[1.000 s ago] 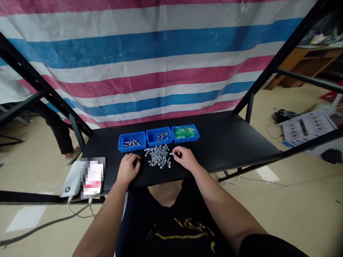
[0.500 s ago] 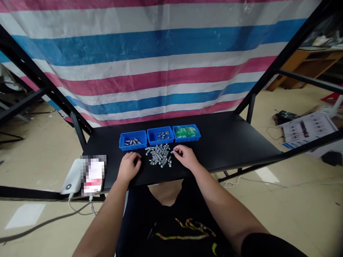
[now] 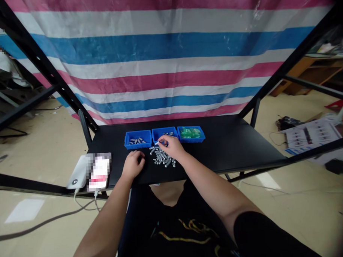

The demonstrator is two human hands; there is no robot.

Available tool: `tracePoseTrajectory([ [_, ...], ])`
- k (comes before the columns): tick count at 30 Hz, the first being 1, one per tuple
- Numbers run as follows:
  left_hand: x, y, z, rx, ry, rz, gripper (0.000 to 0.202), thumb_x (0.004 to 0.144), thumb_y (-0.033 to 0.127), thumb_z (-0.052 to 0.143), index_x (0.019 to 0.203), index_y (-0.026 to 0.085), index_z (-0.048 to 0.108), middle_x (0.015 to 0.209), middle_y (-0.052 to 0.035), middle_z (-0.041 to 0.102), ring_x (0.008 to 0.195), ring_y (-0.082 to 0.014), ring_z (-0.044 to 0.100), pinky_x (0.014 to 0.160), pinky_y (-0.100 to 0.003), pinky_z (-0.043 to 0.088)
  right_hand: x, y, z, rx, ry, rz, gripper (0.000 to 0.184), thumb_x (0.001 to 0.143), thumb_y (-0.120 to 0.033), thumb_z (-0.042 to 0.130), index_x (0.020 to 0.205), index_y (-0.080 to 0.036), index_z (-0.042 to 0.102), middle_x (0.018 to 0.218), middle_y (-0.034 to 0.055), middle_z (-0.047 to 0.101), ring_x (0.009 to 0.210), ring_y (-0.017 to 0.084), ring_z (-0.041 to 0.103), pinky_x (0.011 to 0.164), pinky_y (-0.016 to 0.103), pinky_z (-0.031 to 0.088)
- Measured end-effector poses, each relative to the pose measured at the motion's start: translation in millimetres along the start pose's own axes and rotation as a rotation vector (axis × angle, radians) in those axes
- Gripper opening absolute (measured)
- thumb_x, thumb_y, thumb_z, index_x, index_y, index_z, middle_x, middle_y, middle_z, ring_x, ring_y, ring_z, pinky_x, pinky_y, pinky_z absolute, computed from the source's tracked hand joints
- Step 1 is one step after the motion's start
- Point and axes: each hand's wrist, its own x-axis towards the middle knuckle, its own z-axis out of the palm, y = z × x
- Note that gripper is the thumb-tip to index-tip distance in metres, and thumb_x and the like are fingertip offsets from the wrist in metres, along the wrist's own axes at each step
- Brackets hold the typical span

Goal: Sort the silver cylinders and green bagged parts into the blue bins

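My right hand (image 3: 170, 145) is closed in a pinch on a small grey metal cylinder (image 3: 157, 143). It hangs over the front edge of the middle blue bin (image 3: 163, 129), just above the far side of a pile of grey metal cylinders and round-headed pieces (image 3: 162, 158). My left hand (image 3: 133, 163) rests on the table to the left of that pile, loosely curled with a gap between thumb and fingers; nothing shows in it. Beyond it, the left blue bin (image 3: 138, 147) holds several grey cylinders (image 3: 138, 140). Small shiny metal parts (image 3: 171, 133) lie in the middle bin, partly hidden by my right hand.
The right blue bin (image 3: 198, 139) contains green plastic packets (image 3: 190, 133). At the left end of the black table (image 3: 231, 149) lie a white power bank (image 3: 79, 173) and a phone (image 3: 100, 174) with cables. A striped sheet (image 3: 169, 80) hangs behind, between black frame posts.
My right hand has moved left and away from me, from the pile's right side to the middle bin's front, carrying the cylinder. My left hand stays beside the pile. The view has shifted slightly.
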Motion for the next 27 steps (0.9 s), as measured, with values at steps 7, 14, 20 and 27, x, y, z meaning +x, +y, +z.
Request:
tracePoseTrajectory([
  [7, -1.0, 2.0, -1.5, -0.015, 0.004, 0.002, 0.01, 0.083, 0.017, 0.054, 0.089, 0.023, 0.06, 0.087, -0.0045, 0.065, 0.09, -0.0237, 0.06, 0.084, -0.038, 0.049, 48.5, -7.6, 37.4, -0.01, -0.029, 0.085, 0.011, 0.087, -0.026, 0.07, 0.097, -0.022, 0.067, 0.094, 0.0015, 0.073, 0.068, 0.013, 0.062, 0.071, 0.026, 0.049],
  [14, -0.7, 0.8, -2.6, -0.007, -0.003, -0.003, 0.009, 0.083, 0.019, 0.056, 0.089, 0.024, 0.062, 0.087, -0.0041, 0.065, 0.089, -0.0238, 0.06, 0.083, -0.038, 0.049, 18.9, 7.0, 11.7, -0.069, 0.06, 0.069, 0.008, 0.086, -0.019, 0.062, 0.09, -0.022, 0.068, 0.089, 0.0014, 0.07, 0.067, 0.014, 0.058, 0.073, 0.028, 0.049],
  [20, 2.2, -2.4, 0.2, -0.01, -0.008, 0.001, 0.01, 0.083, 0.02, 0.056, 0.088, 0.024, 0.063, 0.087, -0.0039, 0.067, 0.088, -0.0241, 0.061, 0.081, -0.038, 0.048, -39.8, 31.9, -34.3, -0.039, -0.089, 0.203, 0.009, 0.086, -0.024, 0.064, 0.093, -0.021, 0.069, 0.089, 0.0023, 0.068, 0.063, 0.012, 0.058, 0.065, 0.027, 0.05],
  [27, 3.6, -3.1, 1.2, -0.019, -0.013, -0.002, 0.011, 0.084, 0.021, 0.055, 0.09, 0.024, 0.064, 0.088, -0.0032, 0.068, 0.088, -0.0234, 0.061, 0.081, -0.037, 0.048, -97.4, 15.0, -47.0, -0.047, -0.244, 0.229, 0.036, 0.074, -0.03, 0.083, 0.107, -0.026, 0.069, 0.099, 0.0027, 0.062, 0.077, 0.014, 0.061, 0.067, 0.027, 0.052],
])
